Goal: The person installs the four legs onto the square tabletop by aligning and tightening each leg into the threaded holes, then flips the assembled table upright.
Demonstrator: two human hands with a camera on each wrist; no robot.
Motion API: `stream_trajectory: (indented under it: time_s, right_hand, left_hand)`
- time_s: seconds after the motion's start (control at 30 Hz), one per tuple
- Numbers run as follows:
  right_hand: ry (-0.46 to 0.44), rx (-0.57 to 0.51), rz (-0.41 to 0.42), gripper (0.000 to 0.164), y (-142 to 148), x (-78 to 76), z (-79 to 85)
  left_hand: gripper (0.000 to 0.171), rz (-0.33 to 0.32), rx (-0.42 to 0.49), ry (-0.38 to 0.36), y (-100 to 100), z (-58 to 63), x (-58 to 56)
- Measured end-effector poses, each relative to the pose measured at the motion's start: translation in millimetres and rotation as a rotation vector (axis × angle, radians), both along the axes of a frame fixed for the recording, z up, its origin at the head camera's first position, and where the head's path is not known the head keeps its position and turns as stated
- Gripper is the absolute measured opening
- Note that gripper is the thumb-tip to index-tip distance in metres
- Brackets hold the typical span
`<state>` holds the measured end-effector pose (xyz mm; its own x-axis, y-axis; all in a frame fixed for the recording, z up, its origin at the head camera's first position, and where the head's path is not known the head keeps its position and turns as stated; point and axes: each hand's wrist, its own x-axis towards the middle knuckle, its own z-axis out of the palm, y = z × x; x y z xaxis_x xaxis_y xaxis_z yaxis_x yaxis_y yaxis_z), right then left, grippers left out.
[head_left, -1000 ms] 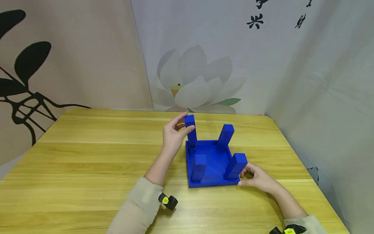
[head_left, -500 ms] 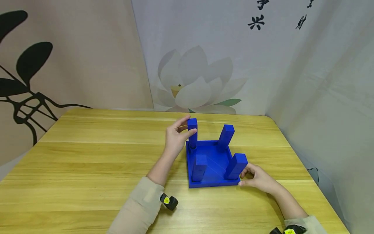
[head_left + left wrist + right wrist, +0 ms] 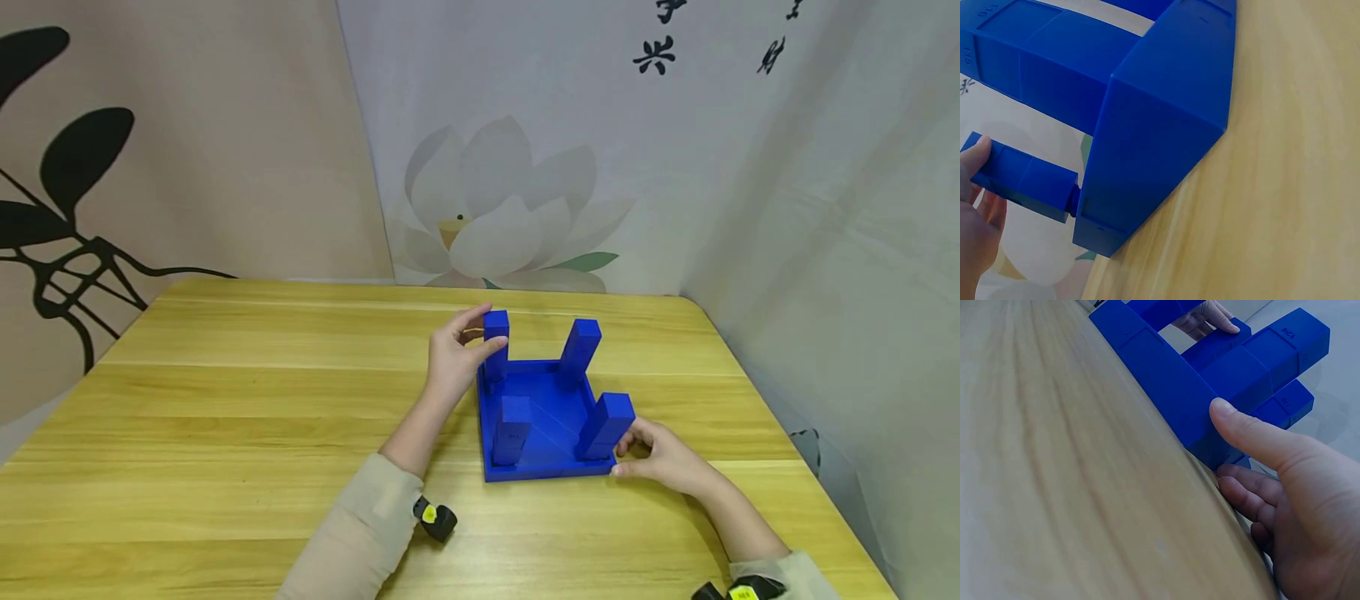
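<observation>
My left hand (image 3: 455, 354) grips the upper part of a blue square post (image 3: 497, 348) between thumb and fingers, at the far left corner of a blue square tray-like base (image 3: 543, 473). In the left wrist view, a narrow round neck (image 3: 1074, 200) shows between the held post's lower end and the base. My right hand (image 3: 667, 457) holds the base's near right corner, thumb on the front side and fingers around the right side. Three other blue posts stand up from the remaining corners: near left (image 3: 512, 429), near right (image 3: 606, 427) and far right (image 3: 580, 352).
The base lies on a wooden table (image 3: 225, 417), right of its middle. Behind the table hangs a light cloth (image 3: 525, 75) printed with a lotus, and another cloth (image 3: 847, 208) runs along the right edge. Black cameras (image 3: 435, 518) sit on both wrists.
My left hand has moved slightly right and down with the post, which now stands straighter and lower over the far left corner. The right hand and the base have stayed still.
</observation>
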<state>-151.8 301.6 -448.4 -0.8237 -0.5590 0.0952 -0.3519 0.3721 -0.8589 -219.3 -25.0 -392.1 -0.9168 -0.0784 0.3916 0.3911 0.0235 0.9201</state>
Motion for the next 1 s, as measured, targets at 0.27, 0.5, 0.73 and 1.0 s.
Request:
stream_trajectory:
  time_s: [0.27, 0.5, 0.73, 1.0]
  right_hand:
    - [0.005, 0.011, -0.001, 0.027, -1.9, 0.5, 1.7]
    - [0.008, 0.024, -0.008, 0.027, -3.2, 1.7, 2.2]
    - [0.000, 0.040, -0.020, 0.027, -3.4, 2.1, 2.1]
    - [-0.013, 0.044, -0.023, 0.028, -3.9, 2.7, 3.1]
  left_hand:
    - [0.048, -0.015, -0.034, 0.011, 0.5, -1.7, 0.4]
    - [0.047, -0.044, -0.043, 0.025, -2.1, -3.3, -1.0]
    - [0.048, -0.091, -0.042, 0.024, -5.0, -2.8, -3.3]
    - [0.049, -0.132, -0.051, -0.029, -6.3, -2.0, -3.7]
